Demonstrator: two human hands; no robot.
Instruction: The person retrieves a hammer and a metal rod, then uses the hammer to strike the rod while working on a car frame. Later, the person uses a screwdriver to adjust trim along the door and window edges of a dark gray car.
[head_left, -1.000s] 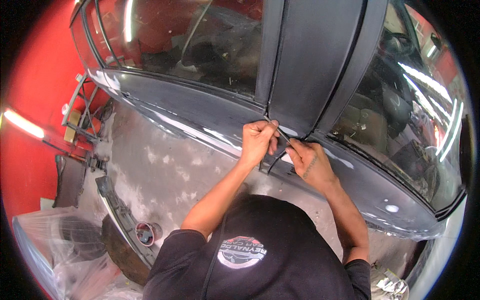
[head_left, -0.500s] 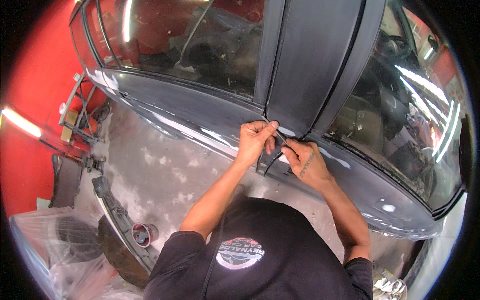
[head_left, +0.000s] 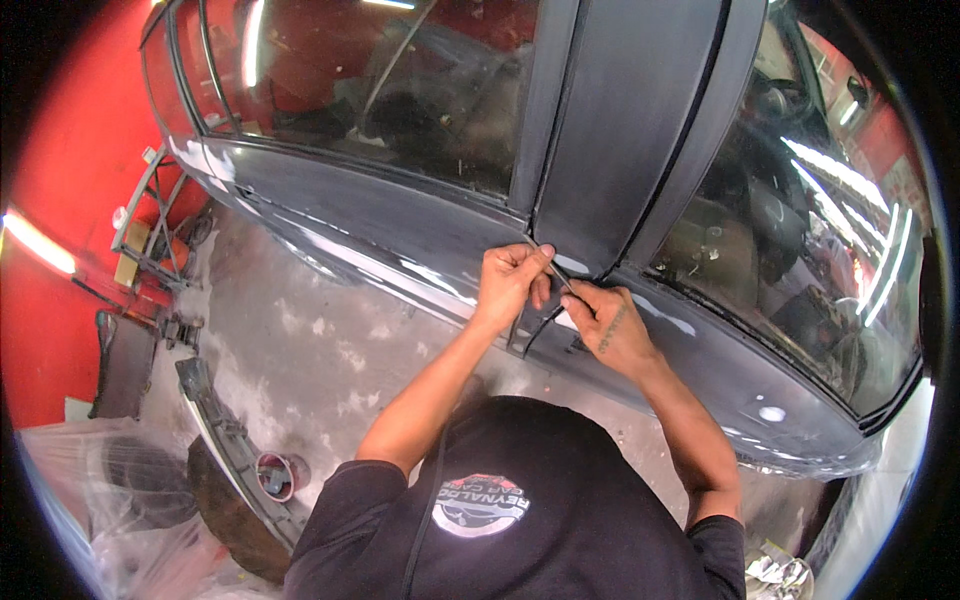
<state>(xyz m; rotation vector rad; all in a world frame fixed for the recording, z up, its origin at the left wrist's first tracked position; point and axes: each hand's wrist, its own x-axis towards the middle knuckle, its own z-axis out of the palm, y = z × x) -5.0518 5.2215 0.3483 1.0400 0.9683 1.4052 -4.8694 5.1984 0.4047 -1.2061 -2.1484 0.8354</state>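
Both my hands are at the side of a dark grey car, below its middle pillar (head_left: pixel 640 110). A thin, dark, rod-like piece (head_left: pixel 563 275) slants between them, its upper end by the seam at the pillar's foot. My left hand (head_left: pixel 508 285) pinches it near that end with thumb and forefinger. My right hand (head_left: pixel 612 325) grips the lower end, fingers curled. What kind of piece it is cannot be made out. Just below the hands, a black strip (head_left: pixel 540 325) runs along the gap between the door panels (head_left: pixel 380 205), partly hidden by my fingers.
Pale patches mark the car's grey panels. Side windows (head_left: pixel 450 110) flank the pillar. On the stained concrete floor (head_left: pixel 300 310) at left lie a long curved car part (head_left: pixel 230 430) and a small bucket (head_left: pixel 280 475). A metal stand (head_left: pixel 150 220) is by the red wall (head_left: pixel 70 140); plastic sheeting (head_left: pixel 110 490) lies lower left.
The view has shifted slightly. Both hands keep their hold on the thin piece at nearly the same place; the right hand's position on it differs only a little.
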